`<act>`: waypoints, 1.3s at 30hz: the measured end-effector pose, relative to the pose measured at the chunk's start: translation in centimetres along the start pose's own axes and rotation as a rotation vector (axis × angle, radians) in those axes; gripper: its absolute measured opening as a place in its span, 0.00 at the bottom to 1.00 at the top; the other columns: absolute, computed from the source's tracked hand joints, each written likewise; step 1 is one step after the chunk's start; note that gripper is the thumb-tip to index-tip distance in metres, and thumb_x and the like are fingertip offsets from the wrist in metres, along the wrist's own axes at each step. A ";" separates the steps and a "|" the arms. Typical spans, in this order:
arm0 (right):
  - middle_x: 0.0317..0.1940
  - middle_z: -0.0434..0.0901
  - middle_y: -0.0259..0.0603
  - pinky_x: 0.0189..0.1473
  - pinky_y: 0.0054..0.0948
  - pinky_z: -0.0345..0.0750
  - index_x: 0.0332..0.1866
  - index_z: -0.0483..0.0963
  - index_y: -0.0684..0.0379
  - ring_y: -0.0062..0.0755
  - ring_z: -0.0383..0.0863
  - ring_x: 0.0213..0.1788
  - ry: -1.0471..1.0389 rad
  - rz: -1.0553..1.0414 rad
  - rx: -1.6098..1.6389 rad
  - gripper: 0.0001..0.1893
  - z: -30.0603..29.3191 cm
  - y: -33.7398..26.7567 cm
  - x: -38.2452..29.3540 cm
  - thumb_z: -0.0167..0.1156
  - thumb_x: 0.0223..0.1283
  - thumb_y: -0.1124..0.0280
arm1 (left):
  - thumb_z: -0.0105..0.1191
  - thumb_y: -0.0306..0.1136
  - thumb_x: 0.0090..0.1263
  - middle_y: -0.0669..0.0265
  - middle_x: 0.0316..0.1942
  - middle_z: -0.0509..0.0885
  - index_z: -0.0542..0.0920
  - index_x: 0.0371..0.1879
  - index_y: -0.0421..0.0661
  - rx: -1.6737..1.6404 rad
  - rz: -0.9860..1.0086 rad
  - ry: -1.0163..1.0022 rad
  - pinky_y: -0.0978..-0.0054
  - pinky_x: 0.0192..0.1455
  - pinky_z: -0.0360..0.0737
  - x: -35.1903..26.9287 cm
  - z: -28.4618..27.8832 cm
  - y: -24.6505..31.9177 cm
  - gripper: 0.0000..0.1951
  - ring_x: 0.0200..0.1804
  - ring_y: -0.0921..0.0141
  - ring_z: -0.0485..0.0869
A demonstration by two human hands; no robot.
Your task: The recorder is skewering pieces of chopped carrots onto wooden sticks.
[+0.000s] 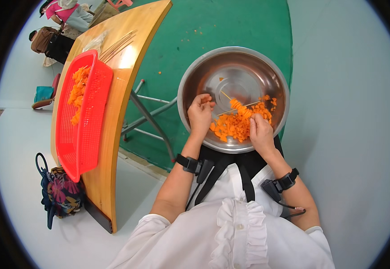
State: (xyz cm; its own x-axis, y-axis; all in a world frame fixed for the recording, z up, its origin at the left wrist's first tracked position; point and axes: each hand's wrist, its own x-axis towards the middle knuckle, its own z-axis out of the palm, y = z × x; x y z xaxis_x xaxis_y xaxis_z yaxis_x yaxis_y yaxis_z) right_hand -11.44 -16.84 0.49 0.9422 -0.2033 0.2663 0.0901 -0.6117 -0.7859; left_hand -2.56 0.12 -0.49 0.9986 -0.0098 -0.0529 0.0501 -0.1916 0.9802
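Note:
A large round stainless steel bowl (195, 72) rests before me at my lap. In its near part lies a heap of small orange pieces (233, 127), which look like cut carrot. My right hand (261, 132) pinches the near end of a skewer threaded with orange slices (239, 107); its bare tip points towards the bowl's middle. Another thin wooden stick (226, 112) lies across the bowl beneath the threaded one. Over the bowl's left side is my left hand (201, 109), its fingers curled; whether anything small is between them is not plain.
To the left a wooden table (128, 72) carries a red plastic basket (92, 134) with orange pieces, wooden sticks (117, 46) and a clear plastic bag (95, 42). Metal table legs (151, 119) stand near the bowl. A patterned bag (64, 195) hangs beside the table. Two people are further off, upper left.

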 end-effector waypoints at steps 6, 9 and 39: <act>0.25 0.75 0.51 0.37 0.42 0.69 0.32 0.69 0.63 0.51 0.75 0.33 -0.018 0.013 0.028 0.04 -0.4 0.2 0.2 0.50 0.59 0.75 | 0.54 0.23 0.50 0.56 0.31 0.80 0.82 0.27 0.41 0.739 0.148 -0.455 0.69 0.40 0.76 -0.5 -1.0 0.4 0.06 0.36 0.58 0.79; 0.25 0.75 0.51 0.37 0.41 0.69 0.33 0.69 0.64 0.52 0.75 0.32 -0.004 0.025 0.061 0.04 -0.5 0.2 0.4 0.50 0.59 0.75 | 0.53 0.25 0.52 0.57 0.31 0.80 0.82 0.27 0.42 1.052 0.322 -0.539 0.65 0.44 0.73 -1.0 -2.0 1.3 0.06 0.39 0.59 0.78; 0.24 0.74 0.50 0.36 0.43 0.69 0.31 0.68 0.63 0.52 0.74 0.31 -0.066 -0.014 0.007 0.04 -0.6 0.4 0.2 0.50 0.58 0.74 | 0.53 0.26 0.50 0.57 0.31 0.81 0.83 0.26 0.44 1.365 0.258 -0.793 0.60 0.43 0.72 -1.3 -1.4 2.2 0.06 0.42 0.57 0.78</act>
State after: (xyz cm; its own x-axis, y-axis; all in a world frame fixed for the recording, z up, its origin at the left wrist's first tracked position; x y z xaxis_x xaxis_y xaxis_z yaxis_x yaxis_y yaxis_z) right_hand -11.45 -17.59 0.52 0.9602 -0.1437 0.2395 0.1051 -0.6084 -0.7866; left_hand -3.68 1.09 1.95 0.6933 -0.5798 -0.4281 -0.5996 -0.7935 0.1037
